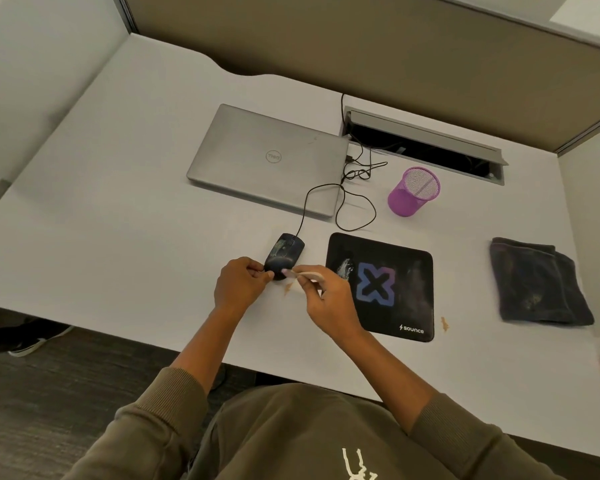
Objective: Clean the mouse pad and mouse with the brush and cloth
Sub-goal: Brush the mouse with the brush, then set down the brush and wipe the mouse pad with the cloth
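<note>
I see my left hand gripping the near end of the dusty black corded mouse, which sits on the white desk just left of the black square mouse pad with a blue X. My right hand pinches a pale wooden-handled brush, its tip against the mouse's near right side. The folded dark cloth lies well right of the pad. Far behind sit a closed silver laptop and a purple mesh cup.

A pale grey desk stood inside tan fabric partition panels, with an open cable tray at its back and dark carpet below.
</note>
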